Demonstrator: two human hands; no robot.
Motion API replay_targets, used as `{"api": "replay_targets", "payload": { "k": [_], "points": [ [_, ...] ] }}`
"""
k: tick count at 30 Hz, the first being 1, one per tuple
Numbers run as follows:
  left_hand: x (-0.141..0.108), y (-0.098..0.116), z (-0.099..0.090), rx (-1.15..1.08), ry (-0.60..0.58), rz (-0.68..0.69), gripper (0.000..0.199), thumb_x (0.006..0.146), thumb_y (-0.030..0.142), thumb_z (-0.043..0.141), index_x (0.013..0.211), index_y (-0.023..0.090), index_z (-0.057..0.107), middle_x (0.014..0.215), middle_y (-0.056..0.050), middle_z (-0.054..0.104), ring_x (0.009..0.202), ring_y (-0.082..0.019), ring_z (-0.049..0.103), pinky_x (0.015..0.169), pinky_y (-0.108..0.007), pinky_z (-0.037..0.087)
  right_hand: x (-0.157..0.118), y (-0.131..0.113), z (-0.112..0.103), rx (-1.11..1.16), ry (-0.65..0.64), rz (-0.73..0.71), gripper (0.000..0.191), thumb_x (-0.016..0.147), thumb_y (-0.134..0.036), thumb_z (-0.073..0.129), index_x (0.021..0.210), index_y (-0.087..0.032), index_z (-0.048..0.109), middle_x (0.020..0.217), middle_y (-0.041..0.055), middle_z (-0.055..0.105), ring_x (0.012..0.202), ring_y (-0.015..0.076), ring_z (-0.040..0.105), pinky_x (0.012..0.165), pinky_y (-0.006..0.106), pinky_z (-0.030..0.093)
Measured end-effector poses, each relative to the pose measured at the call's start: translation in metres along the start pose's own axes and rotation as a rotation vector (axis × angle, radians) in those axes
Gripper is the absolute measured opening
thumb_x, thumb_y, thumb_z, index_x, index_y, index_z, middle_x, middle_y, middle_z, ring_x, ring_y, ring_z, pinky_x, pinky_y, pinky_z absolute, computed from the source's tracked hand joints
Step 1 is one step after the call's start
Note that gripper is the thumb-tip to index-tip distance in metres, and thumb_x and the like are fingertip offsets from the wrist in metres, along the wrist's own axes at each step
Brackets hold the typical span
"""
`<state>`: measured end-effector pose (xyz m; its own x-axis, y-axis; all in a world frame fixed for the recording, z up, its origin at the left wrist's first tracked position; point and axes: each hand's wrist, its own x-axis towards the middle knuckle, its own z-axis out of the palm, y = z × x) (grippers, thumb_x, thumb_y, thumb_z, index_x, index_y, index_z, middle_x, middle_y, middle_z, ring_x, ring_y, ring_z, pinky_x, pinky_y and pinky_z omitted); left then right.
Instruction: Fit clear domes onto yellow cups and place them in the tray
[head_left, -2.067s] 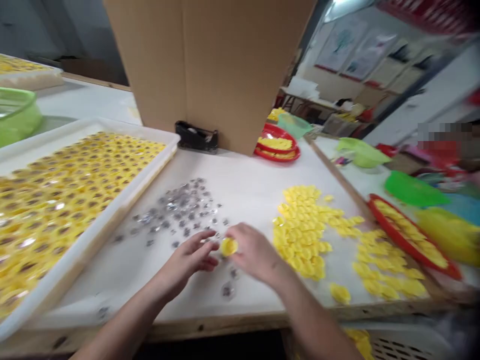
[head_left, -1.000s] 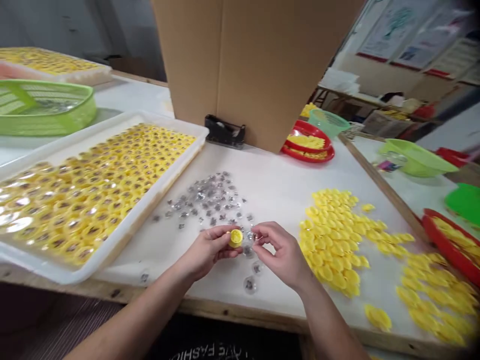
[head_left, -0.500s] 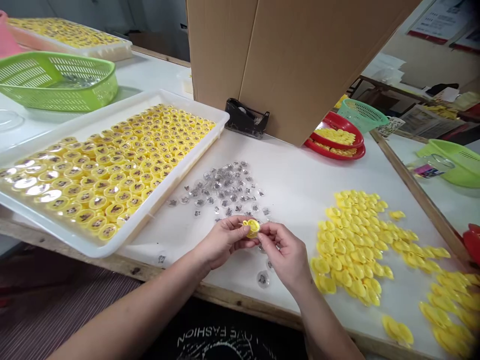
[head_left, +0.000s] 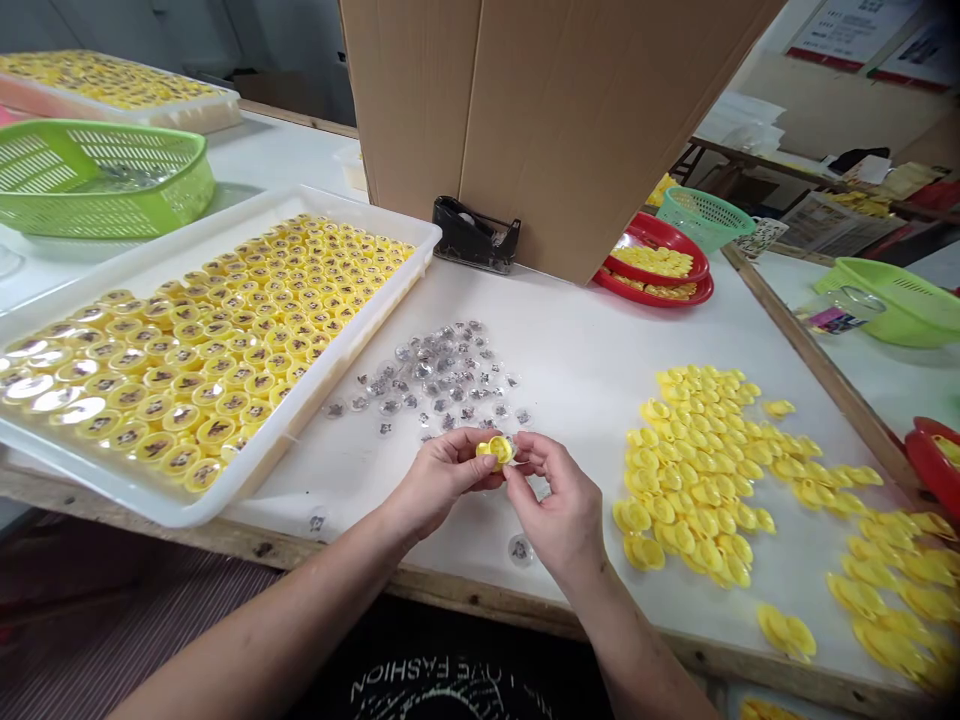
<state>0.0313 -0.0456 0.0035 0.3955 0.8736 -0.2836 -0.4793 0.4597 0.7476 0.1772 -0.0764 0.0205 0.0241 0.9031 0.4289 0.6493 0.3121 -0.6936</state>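
My left hand pinches a small round yellow plastic cup piece with a little loop at its side. Its open face is turned up toward me. My right hand is closed at the cup's right rim, with a clear edge, seemingly of a clear plastic disc, at its fingertips; the fingers hide most of it. Just beyond my hands lies a loose pile of clear discs with dark printed figures. One single clear disc rests below my right hand. To the right spreads a heap of yellow pieces.
A white tray at the left holds rows of yellow pieces with printed faces. Behind it stands a green basket. A black tape dispenser sits against a tall cardboard box. Red plates stand at the back right.
The view has shifted slightly to the right. Both hands stay together around the yellow cup piece, its open face now showing a little more; the right fingertips remain at its rim.
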Motion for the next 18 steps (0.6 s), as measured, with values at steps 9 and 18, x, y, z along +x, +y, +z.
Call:
{"api": "replay_targets", "payload": {
  "k": [9,18],
  "points": [
    [-0.003,-0.001,0.0,0.069,-0.055,-0.059,0.04,0.07,0.036,0.076,0.104,0.016,0.07,0.087,-0.007,0.069,0.076,-0.015,0.062,0.076,-0.03,0.051,0.006,0.013,-0.009,0.34,-0.18,0.078,0.024,0.08,-0.016,0.063,0.102,-0.025,0.064,0.104,0.0049,0.062,0.092,0.0179,0.062,0.08,0.035,0.055],
    [-0.004,0.0,0.002,0.182,-0.036,-0.056,0.044,0.07,0.042,0.074,0.104,0.014,0.07,0.085,-0.008,0.07,0.073,-0.016,0.063,0.072,-0.031,0.052,0.014,0.011,-0.02,0.272,-0.29,0.042,0.01,0.077,-0.02,0.067,0.087,-0.023,0.07,0.098,0.0058,0.065,0.087,0.0181,0.063,0.072,0.032,0.055]
  ]
}}
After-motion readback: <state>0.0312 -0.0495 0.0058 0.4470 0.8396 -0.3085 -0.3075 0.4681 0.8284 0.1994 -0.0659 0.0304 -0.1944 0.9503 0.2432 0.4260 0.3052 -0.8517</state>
